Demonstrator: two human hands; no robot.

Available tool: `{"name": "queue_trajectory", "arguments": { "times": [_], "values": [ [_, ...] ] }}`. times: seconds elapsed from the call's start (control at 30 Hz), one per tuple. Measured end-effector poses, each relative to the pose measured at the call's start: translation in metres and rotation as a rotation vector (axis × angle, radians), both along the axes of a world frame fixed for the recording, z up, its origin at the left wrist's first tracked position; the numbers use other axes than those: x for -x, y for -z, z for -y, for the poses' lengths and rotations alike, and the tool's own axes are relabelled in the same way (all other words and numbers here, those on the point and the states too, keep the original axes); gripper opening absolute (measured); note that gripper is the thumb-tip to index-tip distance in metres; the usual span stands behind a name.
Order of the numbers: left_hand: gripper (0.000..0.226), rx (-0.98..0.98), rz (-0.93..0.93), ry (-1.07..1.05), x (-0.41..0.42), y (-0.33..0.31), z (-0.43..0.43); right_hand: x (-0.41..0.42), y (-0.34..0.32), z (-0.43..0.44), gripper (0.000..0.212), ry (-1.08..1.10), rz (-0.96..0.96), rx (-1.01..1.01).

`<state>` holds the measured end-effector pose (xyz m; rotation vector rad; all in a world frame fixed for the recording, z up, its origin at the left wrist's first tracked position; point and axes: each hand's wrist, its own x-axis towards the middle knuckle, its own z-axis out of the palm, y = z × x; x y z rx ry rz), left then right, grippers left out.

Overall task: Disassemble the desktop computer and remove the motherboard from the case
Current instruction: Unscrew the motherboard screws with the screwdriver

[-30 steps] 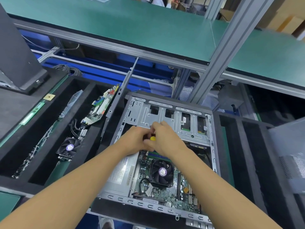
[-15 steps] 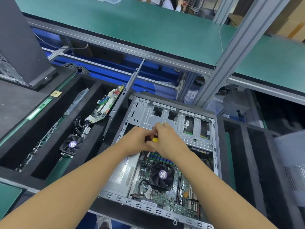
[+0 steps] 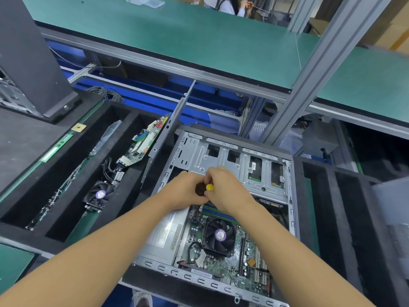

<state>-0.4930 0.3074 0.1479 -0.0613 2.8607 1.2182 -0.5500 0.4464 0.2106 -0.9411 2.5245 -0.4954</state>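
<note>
Foam tray [image 3: 130, 185], left: 1 removed board [image 3: 143, 147] and 1 loose cooler fan [image 3: 100, 194]. Centre: 2 hands on 1 screwdriver [image 3: 209, 187] over the drive cage [image 3: 221, 160] — left hand [image 3: 181, 191] curled round the dark grip, right hand [image 3: 228, 189] pinching the yellow cap. This is judged an unscrewing step. The 1 motherboard [image 3: 250, 260] lies in the case [image 3: 291, 207], not yet removed; next, the hidden tip must sit square.

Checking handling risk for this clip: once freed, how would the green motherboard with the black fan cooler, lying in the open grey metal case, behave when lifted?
Probably stiff yet fragile: the green motherboard is a flat board crowded with small parts. Likely heavier around the black fan cooler mounted on it. The black cable beside the cooler may snag.
</note>
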Motion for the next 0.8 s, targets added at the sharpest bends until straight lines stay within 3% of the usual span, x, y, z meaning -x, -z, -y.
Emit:
{"name": "queue_trajectory", "arguments": {
  "times": [0.13, 0.37, 0.57, 0.7, 0.8],
  "values": [
    [0.026, -0.029, 0.056, -0.055, 0.0027, 0.0040, -0.0002, -0.0007, 0.0007, 0.0023, 0.030, 0.092, -0.050, -0.047],
    [0.016, -0.013, 0.042, 0.014, 0.0002, 0.0038, 0.0007, -0.0032, 0.0012, 0.0060, 0.015, -0.008, -0.078, -0.046],
    [0.010, -0.022, 0.032, -0.015, 0.0016, 0.0041, 0.0021, 0.0007, 0.0018, 0.0000, 0.019, 0.024, -0.012, 0.001],
    [0.022, 0.031, 0.030, -0.087, 0.0024, 0.0048, -0.0013, -0.0023, 0.0029, 0.0008, 0.032, 0.094, -0.066, -0.038],
    [0.020, 0.050, 0.038, -0.028, 0.0012, 0.0038, -0.0015, -0.0037, 0.0035, 0.0033, 0.018, 0.058, -0.088, -0.032]
  ]
}}
